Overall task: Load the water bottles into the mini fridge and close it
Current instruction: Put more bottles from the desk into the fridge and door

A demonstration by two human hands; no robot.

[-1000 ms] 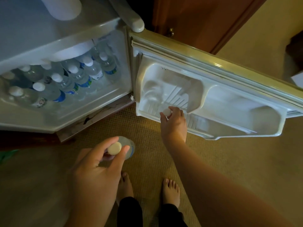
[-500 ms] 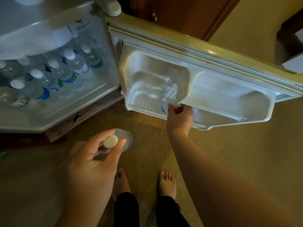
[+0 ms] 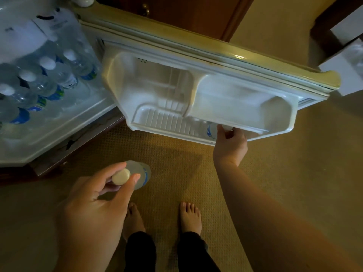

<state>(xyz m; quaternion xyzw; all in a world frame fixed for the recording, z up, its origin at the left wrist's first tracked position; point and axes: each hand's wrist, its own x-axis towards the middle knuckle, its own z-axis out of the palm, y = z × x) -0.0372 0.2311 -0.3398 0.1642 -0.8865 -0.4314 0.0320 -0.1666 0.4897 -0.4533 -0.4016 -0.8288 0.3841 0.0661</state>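
Note:
The white mini fridge (image 3: 59, 134) stands open at the left, with several water bottles (image 3: 59, 75) lying packed inside. Its door (image 3: 216, 61) swings out to the right, inner shelf (image 3: 157, 122) facing me. My right hand (image 3: 229, 146) grips the cap of a clear bottle (image 3: 209, 130) that sits in the door's lower shelf, under the upper bin. My left hand (image 3: 92, 203) holds a second water bottle (image 3: 139, 175) by its white cap, hanging over the carpet in front of the fridge.
Tan carpet (image 3: 284, 163) covers the floor, and my bare feet (image 3: 188, 216) stand on it below the door. A brown wooden cabinet (image 3: 186, 14) rises behind the door. A white box-like object (image 3: 345, 71) sits at the far right edge.
My right hand has slid its bottle to the right along the door's lower shelf, under the upper bin. The view shifted right. My left hand still holds its bottle in about the same place.

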